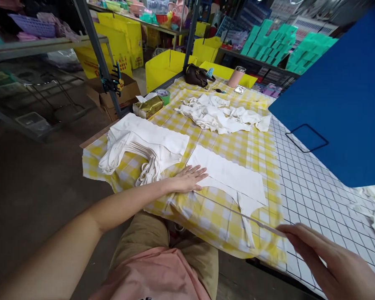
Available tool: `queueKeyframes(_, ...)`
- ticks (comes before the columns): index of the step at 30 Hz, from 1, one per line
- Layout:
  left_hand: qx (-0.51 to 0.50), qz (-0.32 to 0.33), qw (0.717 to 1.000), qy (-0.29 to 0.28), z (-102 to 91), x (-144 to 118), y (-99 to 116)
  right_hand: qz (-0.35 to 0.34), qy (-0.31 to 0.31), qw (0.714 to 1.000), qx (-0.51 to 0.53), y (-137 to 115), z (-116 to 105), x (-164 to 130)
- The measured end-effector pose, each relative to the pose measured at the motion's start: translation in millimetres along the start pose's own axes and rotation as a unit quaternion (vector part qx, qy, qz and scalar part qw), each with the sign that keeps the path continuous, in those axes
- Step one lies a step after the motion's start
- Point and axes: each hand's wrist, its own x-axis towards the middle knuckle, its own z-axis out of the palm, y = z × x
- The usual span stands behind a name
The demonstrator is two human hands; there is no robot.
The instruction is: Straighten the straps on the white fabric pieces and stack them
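Note:
A white strappy top [231,166] with a scalloped edge lies flat on the yellow checked cloth in front of me. My left hand [189,179] rests palm down on its left end, fingers spread. From near that hand a thin white strap [231,209] stretches to the right. My right hand [328,254] pinches the strap's far end between thumb and fingers, at the cloth's right edge. Another strap hangs down loose beside it. To the left is a neat stack of similar white tops [143,139], with straps bunched at its near side.
A crumpled heap of white garments [218,114] lies farther back. Behind are a tissue pack [148,106], green tape roll [163,96], dark bag [196,76] and pink tumbler [236,77]. A metal post [96,54] rises at left; a blue panel [340,112] leans in at right.

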Motion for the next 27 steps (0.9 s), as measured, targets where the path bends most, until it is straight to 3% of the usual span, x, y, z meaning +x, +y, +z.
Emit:
queueKeyframes(3,-0.02,-0.01,1.0,0.018,-8.8,-1,11,0.029,-0.014,0.998,0.054,-8,0,22)
queueKeyframes(6,-0.116,0.041,0.99,0.068,-25.1,-3,38,0.03,-0.023,0.992,0.119,-4,11,37)
queueKeyframes(8,-0.239,0.108,0.962,0.078,-36.0,-5,59,0.013,-0.02,0.989,0.146,-1,18,45)
queueKeyframes(11,-0.416,0.165,0.894,0.037,-43.8,-5,86,-0.013,-0.026,0.988,0.154,1,24,55)
queueKeyframes(15,-0.56,0.119,0.82,0.003,-37.5,-5,100,-0.033,-0.02,0.989,0.145,2,30,62)
queueKeyframes(19,-0.662,0.064,0.747,0.01,-28.9,-9,99,-0.052,0.052,0.994,0.08,5,48,62)
queueKeyframes(27,-0.702,0.01,0.712,0.027,-13.5,-9,91,-0.092,0.145,0.984,0.037,-15,96,67)
